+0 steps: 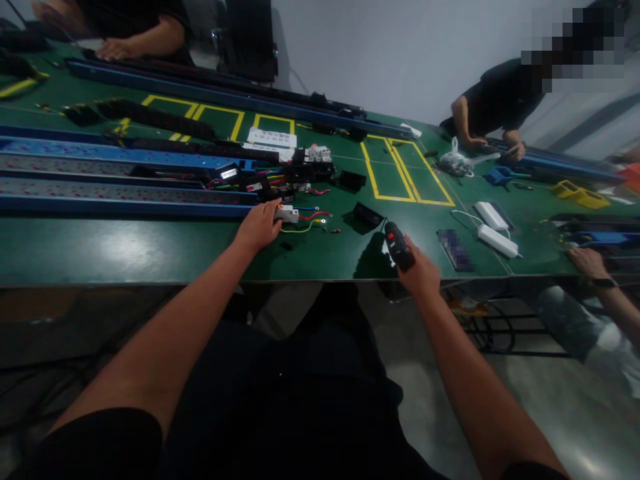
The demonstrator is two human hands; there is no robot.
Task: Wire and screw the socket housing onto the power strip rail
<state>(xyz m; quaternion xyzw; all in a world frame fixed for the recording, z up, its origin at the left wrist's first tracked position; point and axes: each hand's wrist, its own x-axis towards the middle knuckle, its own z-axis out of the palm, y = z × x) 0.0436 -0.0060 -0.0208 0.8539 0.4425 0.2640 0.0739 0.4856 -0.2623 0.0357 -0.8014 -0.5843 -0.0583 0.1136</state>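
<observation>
At the bench (125, 247) — right fingers (411, 245) grip a black driver (397, 244), left fingers (273, 209) a white block (288, 213).

Left arm (170, 333): bare, extended forward and inward from the lower left.
Left hand (256, 228): palm down, back of it facing up, fingers bent, thumb drawn in toward them.
Right arm (465, 360): bare, slanting forward and inward from the lower right.
Right hand (423, 270): well apart from the left, fingers curled in a closed grip.
</observation>
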